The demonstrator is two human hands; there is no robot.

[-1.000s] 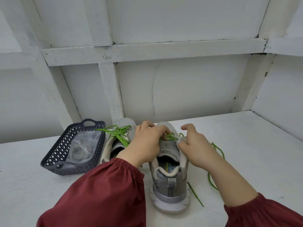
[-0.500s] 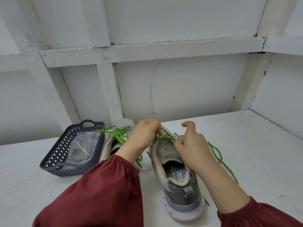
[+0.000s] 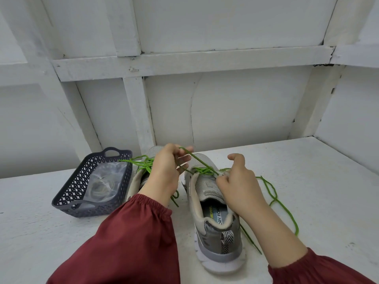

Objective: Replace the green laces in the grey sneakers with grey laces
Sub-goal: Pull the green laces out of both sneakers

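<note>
Writing first: the near sneaker [image 3: 217, 238], heel toward us at lower centre, shows an insole reading "ORY FOA" with "HERS" above it, the rest cut off by the collar and the wrist; a small tag on the tongue carries print too fine to read; a black-and-white striped loop hangs at the heel.

Now the hands: the left hand [image 3: 166, 171], centre frame, has its fingers curled, pinching the green lace [image 3: 198, 160] and holding it taut above the eyelets; the right hand [image 3: 238, 181] is curled too, pinching the near sneaker's top edge by the upper eyelets, forefinger hooked up in the air; the loose run of that lace lies in loops on the table [image 3: 317, 177] at right centre, with one end passing under the right forearm.

The far sneaker [image 3: 154, 150] is mostly hidden behind the left hand and its sleeve [image 3: 131, 242]; only the toe and a pale side show, with a green tangle [image 3: 143, 163] of lacing on top.

At left centre sits a dark lattice basket [image 3: 67, 195] with handle cut-outs; inside it lies a clear bag [image 3: 114, 173] holding a pale coil [image 3: 98, 187]; through the crinkled plastic I cannot tell its colour for sure.

The table is white-painted and scuffed; behind it is a white wall [image 3: 235, 111] crossed by battens, cracked at the upper-right joints; both dark red sleeves are cut off by the bottom edge.
</note>
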